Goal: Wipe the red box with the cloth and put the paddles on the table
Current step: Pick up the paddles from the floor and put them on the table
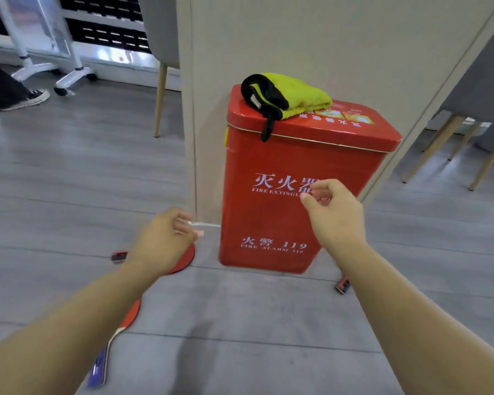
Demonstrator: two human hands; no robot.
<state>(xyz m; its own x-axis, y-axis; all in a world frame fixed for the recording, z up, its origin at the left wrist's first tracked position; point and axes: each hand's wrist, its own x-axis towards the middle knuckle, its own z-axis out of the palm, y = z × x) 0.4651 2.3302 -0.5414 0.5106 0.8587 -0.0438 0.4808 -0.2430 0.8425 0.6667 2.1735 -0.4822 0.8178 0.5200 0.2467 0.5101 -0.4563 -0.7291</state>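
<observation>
Both bare forearms reach forward; left hand and right hand hang loosely curled, holding nothing; yellow cloth lies folded atop the red fire-extinguisher box; table-tennis paddles lie on the floor.

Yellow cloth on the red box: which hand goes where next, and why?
Probably raise the right hand to the folded yellow microfibre cloth with black trim. It lies untouched on the lid of the red metal fire-extinguisher box, and both hands look empty, the left hand low by the floor.
</observation>
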